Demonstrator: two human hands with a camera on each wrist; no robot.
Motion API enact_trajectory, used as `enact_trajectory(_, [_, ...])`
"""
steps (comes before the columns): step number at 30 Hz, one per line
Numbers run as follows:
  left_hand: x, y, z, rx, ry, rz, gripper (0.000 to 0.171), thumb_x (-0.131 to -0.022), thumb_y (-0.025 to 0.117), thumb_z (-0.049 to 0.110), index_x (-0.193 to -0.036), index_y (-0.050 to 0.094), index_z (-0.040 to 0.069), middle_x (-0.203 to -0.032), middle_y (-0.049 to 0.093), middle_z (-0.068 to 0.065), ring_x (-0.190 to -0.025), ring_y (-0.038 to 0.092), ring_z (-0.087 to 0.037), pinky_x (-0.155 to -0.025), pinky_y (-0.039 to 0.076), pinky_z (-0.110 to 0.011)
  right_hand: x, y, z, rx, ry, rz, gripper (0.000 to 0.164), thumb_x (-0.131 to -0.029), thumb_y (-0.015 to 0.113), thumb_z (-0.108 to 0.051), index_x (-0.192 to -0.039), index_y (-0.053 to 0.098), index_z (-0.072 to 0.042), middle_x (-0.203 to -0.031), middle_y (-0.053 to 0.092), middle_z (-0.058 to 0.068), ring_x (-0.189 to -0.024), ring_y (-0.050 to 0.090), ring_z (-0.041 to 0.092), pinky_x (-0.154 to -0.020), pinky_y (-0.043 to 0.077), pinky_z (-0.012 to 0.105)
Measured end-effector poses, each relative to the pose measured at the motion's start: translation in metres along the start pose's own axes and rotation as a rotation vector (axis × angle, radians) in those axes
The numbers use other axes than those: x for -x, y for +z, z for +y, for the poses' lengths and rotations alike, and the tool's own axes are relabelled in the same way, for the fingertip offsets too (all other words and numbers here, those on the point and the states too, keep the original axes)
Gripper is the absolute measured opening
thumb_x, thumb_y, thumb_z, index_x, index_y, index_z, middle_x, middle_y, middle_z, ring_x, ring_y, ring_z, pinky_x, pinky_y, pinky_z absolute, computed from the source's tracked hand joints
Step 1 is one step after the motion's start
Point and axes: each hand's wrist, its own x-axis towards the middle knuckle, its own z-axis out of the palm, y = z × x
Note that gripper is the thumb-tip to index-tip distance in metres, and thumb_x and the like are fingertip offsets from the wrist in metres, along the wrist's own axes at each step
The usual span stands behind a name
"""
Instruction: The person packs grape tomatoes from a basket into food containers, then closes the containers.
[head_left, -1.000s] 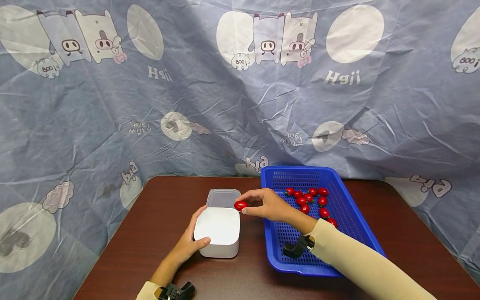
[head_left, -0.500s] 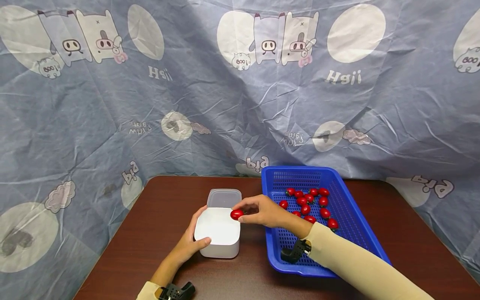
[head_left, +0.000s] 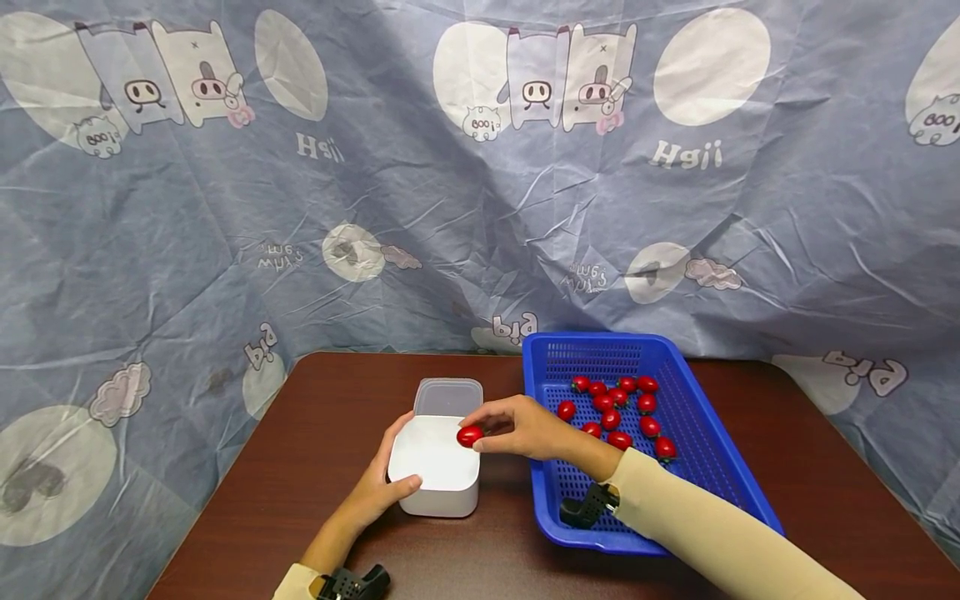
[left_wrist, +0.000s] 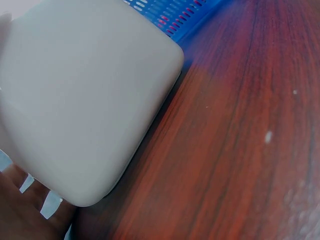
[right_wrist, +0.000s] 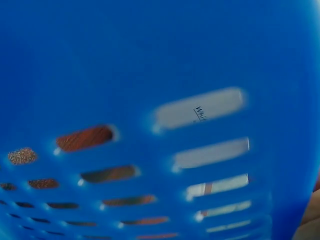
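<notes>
In the head view my right hand (head_left: 521, 427) pinches a red cherry tomato (head_left: 470, 436) between thumb and fingers, over the right side of the white square container (head_left: 435, 454). My left hand (head_left: 378, 479) grips that container at its left side, thumb over the near rim and fingers along the far left. The left wrist view shows the container's outer wall (left_wrist: 90, 100) filling the upper left, with fingers (left_wrist: 35, 195) of the left hand below it. The right wrist view is filled by blue slotted plastic (right_wrist: 150, 60); just the edge of the right hand shows there.
A blue slotted basket (head_left: 731, 446) stands at right under my right forearm, with several cherry tomatoes (head_left: 611, 419) loose inside. Behind the container lies a clear lid (head_left: 448, 396). All of it is on a dark brown table (head_left: 330, 417), with a printed blue cloth (head_left: 420, 183) hanging behind.
My right hand has moved left and nearer with the tomato, from beside the container's far right corner to over its opening. The left hand and container have stayed put.
</notes>
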Motion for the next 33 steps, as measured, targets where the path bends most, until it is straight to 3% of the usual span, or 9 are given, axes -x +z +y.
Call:
enact_trajectory(2, [0.0003, 0.0002, -0.0006, 0.001, 0.003, -0.002, 0.089, -0.083, 0.069, 0.015, -0.154, 0.014, 0.015, -0.148, 0.030, -0.012, -0.124, 0.040, -0.024, -0.096, 0.041, -0.032, 0.0004, 0.0006, -0.0003, -0.002, 0.007, -0.006, 0.030, -0.085, 0.073, -0.011, -0.115, 0.069, -0.007, -0.105, 0.072, 0.004, -0.097, 0.067, 0.016, -0.084, 0.053, 0.031])
enact_trajectory(10, [0.0006, 0.0009, 0.0002, -0.019, -0.007, 0.005, 0.088, -0.083, 0.069, 0.016, -0.154, 0.017, 0.022, -0.148, 0.030, -0.010, -0.125, 0.040, -0.024, -0.096, 0.040, -0.032, 0.0008, 0.0027, 0.0007, 0.029, 0.007, -0.020, 0.030, -0.085, 0.074, -0.013, -0.115, 0.070, -0.010, -0.106, 0.071, 0.000, -0.098, 0.067, 0.016, -0.085, 0.053, 0.034])
enact_trajectory(19, [-0.0012, 0.0004, 0.0010, 0.027, 0.005, -0.004, 0.088, -0.083, 0.069, 0.014, -0.153, 0.017, 0.022, -0.144, 0.033, -0.013, -0.121, 0.043, -0.023, -0.093, 0.044, -0.032, 0.0000, 0.0063, -0.0003, 0.042, -0.016, -0.024, 0.033, -0.084, 0.074, -0.008, -0.116, 0.069, -0.005, -0.108, 0.070, 0.007, -0.098, 0.066, 0.024, -0.085, 0.052, 0.047])
enact_trajectory(25, [-0.0017, 0.0002, 0.0014, 0.026, 0.003, -0.007, 0.088, -0.083, 0.068, 0.014, -0.154, 0.016, 0.019, -0.144, 0.034, -0.013, -0.121, 0.043, -0.022, -0.092, 0.045, -0.033, -0.0006, 0.0049, -0.0016, 0.088, -0.007, -0.040, 0.031, -0.085, 0.075, -0.014, -0.115, 0.070, -0.011, -0.107, 0.070, 0.000, -0.098, 0.066, 0.015, -0.086, 0.053, 0.040])
enact_trajectory(33, [-0.0004, -0.0003, 0.0016, 0.020, -0.009, -0.004, 0.087, -0.083, 0.068, 0.014, -0.153, 0.017, 0.023, -0.144, 0.033, -0.013, -0.121, 0.044, -0.023, -0.091, 0.045, -0.033, -0.0014, 0.0057, 0.0003, 0.096, -0.016, -0.053, 0.031, -0.085, 0.074, -0.015, -0.115, 0.070, -0.011, -0.107, 0.071, 0.000, -0.098, 0.066, 0.015, -0.087, 0.052, 0.044])
